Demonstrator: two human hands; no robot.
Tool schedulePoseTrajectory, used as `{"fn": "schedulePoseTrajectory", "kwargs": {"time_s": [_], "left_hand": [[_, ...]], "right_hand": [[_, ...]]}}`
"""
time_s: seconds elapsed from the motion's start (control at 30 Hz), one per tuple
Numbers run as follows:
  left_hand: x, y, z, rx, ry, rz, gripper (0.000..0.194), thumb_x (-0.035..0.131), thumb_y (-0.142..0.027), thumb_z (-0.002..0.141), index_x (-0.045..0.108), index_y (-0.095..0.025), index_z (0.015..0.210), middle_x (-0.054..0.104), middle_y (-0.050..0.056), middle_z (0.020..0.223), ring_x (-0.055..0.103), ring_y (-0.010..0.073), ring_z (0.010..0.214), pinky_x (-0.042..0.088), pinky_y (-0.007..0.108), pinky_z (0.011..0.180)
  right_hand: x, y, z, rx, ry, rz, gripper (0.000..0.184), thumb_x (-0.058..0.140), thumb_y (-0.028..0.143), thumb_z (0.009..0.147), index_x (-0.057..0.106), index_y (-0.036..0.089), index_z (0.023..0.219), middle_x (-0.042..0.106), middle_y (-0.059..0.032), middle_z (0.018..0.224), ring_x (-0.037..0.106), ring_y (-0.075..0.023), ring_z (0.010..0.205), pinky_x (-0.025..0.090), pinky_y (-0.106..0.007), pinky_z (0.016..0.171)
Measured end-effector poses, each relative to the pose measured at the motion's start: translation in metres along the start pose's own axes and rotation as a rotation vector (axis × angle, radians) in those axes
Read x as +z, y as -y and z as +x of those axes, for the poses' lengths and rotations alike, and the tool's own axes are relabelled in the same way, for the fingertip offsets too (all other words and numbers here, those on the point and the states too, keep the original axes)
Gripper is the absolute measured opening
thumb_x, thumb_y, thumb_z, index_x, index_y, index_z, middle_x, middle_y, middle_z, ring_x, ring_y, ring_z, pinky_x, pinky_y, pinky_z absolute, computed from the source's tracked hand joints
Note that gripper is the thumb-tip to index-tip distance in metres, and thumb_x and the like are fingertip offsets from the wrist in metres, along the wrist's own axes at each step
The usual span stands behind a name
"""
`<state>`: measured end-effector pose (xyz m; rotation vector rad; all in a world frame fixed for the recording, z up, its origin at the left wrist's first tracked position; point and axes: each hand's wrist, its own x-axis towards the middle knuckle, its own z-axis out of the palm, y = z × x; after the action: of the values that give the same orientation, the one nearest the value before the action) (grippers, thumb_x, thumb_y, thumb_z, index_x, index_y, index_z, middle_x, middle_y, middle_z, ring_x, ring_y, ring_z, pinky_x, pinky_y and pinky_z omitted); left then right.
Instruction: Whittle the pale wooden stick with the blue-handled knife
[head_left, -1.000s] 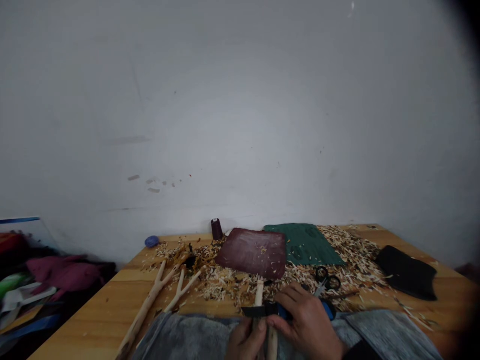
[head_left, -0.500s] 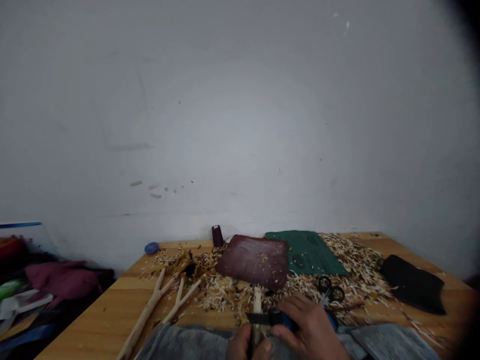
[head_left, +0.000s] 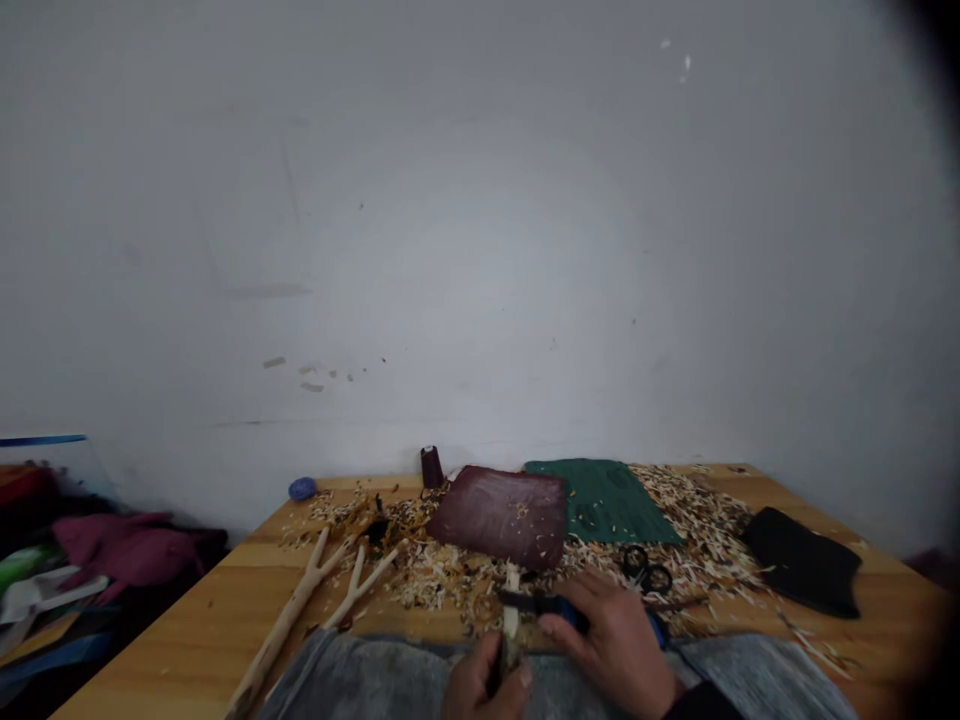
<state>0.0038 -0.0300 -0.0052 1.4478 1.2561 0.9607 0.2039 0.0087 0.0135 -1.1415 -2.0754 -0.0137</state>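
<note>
Okay, far left first: a heap of clothes [head_left: 135, 545] beside the wooden table [head_left: 142, 650], then two forked branches [head_left: 289, 610] lying on the bare wood, a blue lump [head_left: 302, 488] and a dark spool of thread [head_left: 431, 467] near the wall. Wood shavings [head_left: 450, 585] everywhere, and a maroon leather pad [head_left: 499, 515] sitting among them.

And now to the action! Low over a grey cloth [head_left: 360, 680], the left hand [head_left: 486, 682], fingers curled closed around a pale stick [head_left: 511, 600], the stick nearly upright, its lower part lost in the fist. Right across that stick, the black blade of a knife [head_left: 529, 601], very near the left hand. Real danger there: too hard a push, a hidden knot, or wood giving way suddenly, and a slip straight toward those left fingers. Another worry, a thin stick snapping under the pressure.

Next, the right hand [head_left: 611, 640], fingers wrapped closed over the knife's blue handle, knuckles up, wrist angled in from a dark sleeve [head_left: 701, 703]. No spread fingers on either hand.

Further right, a green mat [head_left: 604, 497], black-handled scissors [head_left: 645, 570] just past the knuckles, and finally a black pouch [head_left: 801, 575] near the table's right end.
</note>
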Motion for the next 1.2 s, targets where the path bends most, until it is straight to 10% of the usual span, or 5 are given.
{"fn": "schedulePoseTrajectory", "kwargs": {"time_s": [0.33,0.6,0.8,1.03,1.2], "left_hand": [[-0.001,0.0,-0.003,0.044,-0.103,0.216,0.042,0.054,-0.048,0.074,0.066,-0.013,0.093,0.065,0.007,0.08,0.056,0.0226,0.078,0.041,0.032,0.074],[-0.005,-0.02,-0.007,-0.003,-0.019,0.283,0.026,0.051,-0.04,0.071,0.056,-0.018,0.084,0.046,-0.004,0.066,0.045,0.0147,0.065,0.035,0.027,0.064],[-0.013,-0.01,-0.002,0.005,-0.026,0.317,0.031,0.051,-0.044,0.074,0.06,-0.018,0.087,0.06,0.002,0.077,0.053,0.0201,0.076,0.04,0.03,0.072],[-0.013,-0.003,-0.004,-0.099,0.077,-0.211,0.056,0.055,-0.069,0.072,0.057,-0.019,0.098,0.066,0.002,0.072,0.057,0.0161,0.06,0.041,0.028,0.059],[-0.003,-0.005,-0.004,-0.146,0.199,-0.43,0.056,0.062,-0.071,0.065,0.047,-0.021,0.086,0.066,-0.001,0.061,0.054,0.0096,0.045,0.034,0.022,0.047]], "right_hand": [[0.005,0.016,0.0,-0.107,0.008,-0.018,0.045,0.044,0.064,0.089,0.062,0.024,0.079,0.065,-0.0014,0.078,0.059,-0.0205,0.077,0.036,-0.031,0.065],[0.001,-0.027,0.003,0.175,-0.057,-0.167,0.042,0.042,0.054,0.095,0.067,0.021,0.089,0.069,-0.0071,0.083,0.064,-0.0234,0.08,0.039,-0.031,0.067],[0.007,0.003,0.012,-0.033,0.06,0.046,0.045,0.044,0.064,0.09,0.066,0.024,0.086,0.068,-0.0032,0.084,0.062,-0.0201,0.082,0.039,-0.028,0.069],[0.014,0.018,0.012,-0.101,0.121,0.04,0.045,0.044,0.063,0.09,0.066,0.024,0.091,0.067,-0.0037,0.085,0.061,-0.0228,0.084,0.039,-0.032,0.07],[0.012,-0.015,0.008,0.066,0.049,-0.156,0.046,0.041,0.061,0.092,0.067,0.023,0.09,0.069,-0.0061,0.084,0.064,-0.0246,0.082,0.042,-0.033,0.069]]}}
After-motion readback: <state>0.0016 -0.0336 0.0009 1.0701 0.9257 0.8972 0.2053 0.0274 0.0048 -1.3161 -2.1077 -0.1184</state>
